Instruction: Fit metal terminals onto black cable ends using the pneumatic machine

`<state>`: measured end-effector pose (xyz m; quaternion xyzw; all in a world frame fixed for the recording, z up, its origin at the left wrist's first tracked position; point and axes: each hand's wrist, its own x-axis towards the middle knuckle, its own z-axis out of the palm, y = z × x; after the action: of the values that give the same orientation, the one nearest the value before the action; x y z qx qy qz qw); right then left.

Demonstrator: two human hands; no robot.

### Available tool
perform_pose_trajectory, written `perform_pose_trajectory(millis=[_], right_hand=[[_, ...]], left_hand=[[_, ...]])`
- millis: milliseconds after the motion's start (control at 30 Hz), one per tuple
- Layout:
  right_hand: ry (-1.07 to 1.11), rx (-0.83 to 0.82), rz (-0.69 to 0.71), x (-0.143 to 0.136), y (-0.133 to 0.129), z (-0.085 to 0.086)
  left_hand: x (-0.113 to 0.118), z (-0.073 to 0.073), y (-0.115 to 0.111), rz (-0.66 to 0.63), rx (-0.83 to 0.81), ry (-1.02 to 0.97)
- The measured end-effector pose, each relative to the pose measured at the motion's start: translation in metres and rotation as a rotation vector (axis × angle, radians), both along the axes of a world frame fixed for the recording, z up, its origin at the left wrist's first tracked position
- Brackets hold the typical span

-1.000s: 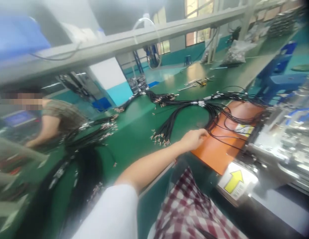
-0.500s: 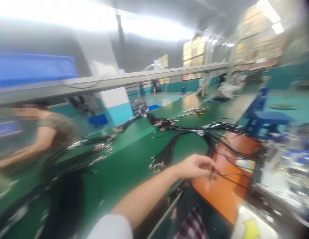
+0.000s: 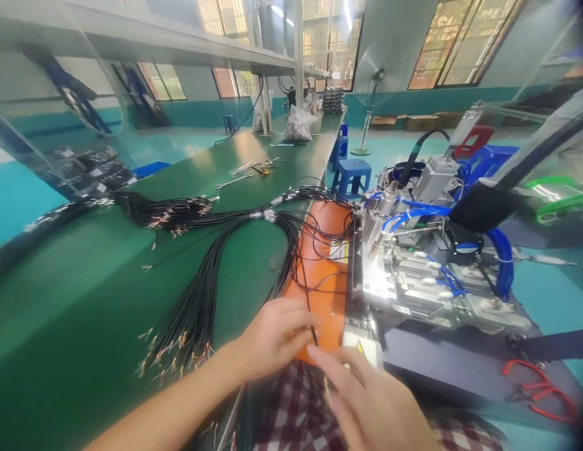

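Observation:
Over the orange board [image 3: 326,275] my left hand [image 3: 275,338] pinches a thin black cable [image 3: 307,285] between thumb and fingers. My right hand [image 3: 371,398] is close beside it, fingers bent, its index fingertip at the lower end of that cable. Motion blur and the hand itself hide what lies between the right fingers. Left of my hands, a bundle of black cables [image 3: 197,285] curves over the green table, with stripped, copper-coloured ends toward me. More black cables [image 3: 178,212] lie behind it, gathered near white connectors [image 3: 269,215].
A metal machine [image 3: 395,275] with blue air tubes stands on the right. Red-handled pliers [image 3: 538,388] lie at its near right. Wrenches [image 3: 235,181] rest farther back on the green table [image 3: 84,300]. Behind are a blue stool [image 3: 352,172] and a standing fan [image 3: 377,75].
The view has swung right, bringing the machine fully into sight and the co-worker out of it. My right hand has come into view, next to my left, which still holds a cable.

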<state>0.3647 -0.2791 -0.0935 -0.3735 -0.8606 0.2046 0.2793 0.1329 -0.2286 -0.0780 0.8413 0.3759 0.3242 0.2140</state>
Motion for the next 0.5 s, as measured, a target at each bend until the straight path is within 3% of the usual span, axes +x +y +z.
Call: perform_pose_trajectory(millis=[67, 133, 267, 300, 400, 500], right_hand=[[0.068, 0.088, 0.079, -0.027, 0.022, 0.009], [0.103, 0.110, 0.096, -0.041, 0.034, 0.017], [0.084, 0.154, 0.050, -0.041, 0.039, 0.026], [0.098, 0.146, 0.039, -0.038, 0.039, 0.027], [0.181, 0.098, 0.026, -0.026, 0.040, 0.031], [0.300, -0.001, -0.006, -0.008, 0.041, 0.033]], left_hand=[[-0.006, 0.004, -0.003, -0.043, -0.027, -0.002], [-0.013, 0.008, -0.001, 0.006, -0.104, 0.025], [-0.024, 0.010, 0.029, 0.512, -0.249, 0.375], [-0.025, 0.008, 0.041, 0.580, -0.281, 0.448], [-0.024, -0.001, 0.071, 0.630, -0.366, 0.541], [-0.022, -0.007, 0.086, 0.645, -0.416, 0.592]])
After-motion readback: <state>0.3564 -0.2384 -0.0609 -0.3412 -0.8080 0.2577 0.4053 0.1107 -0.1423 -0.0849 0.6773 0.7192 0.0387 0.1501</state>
